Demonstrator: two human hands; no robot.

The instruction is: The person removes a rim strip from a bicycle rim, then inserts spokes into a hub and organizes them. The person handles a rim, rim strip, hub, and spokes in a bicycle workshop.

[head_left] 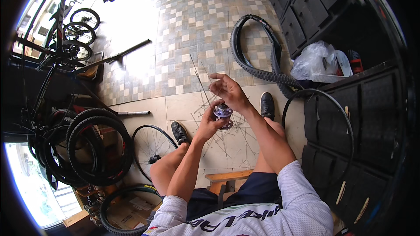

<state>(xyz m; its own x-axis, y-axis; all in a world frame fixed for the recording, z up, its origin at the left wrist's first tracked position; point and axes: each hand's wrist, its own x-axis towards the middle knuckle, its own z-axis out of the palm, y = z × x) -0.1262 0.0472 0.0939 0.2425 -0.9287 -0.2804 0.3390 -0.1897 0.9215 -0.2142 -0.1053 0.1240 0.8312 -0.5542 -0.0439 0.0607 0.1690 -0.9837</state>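
Note:
My left hand (207, 122) is closed around a shiny purple bicycle hub (223, 112), held upright above the floor between my feet. Thin metal spokes (201, 83) rise from beside the hub, pointing away from me. Just above it, my right hand (229, 92) has its fingers bent in a pinch. A faint, blurred spoke (205, 69) runs out from those fingertips. Below the hub, many loose spokes (225, 146) lie scattered on the pale tiles, partly hidden by my hands.
A bare rim (351, 137) leans by the dark cabinets at right. Beyond my right foot lies a knobbly tyre (238, 52). A spoked wheel (136, 148) stands near my left foot, with stacked tyres (72, 142) and bicycles farther left. A plastic bag (315, 59) sits at right.

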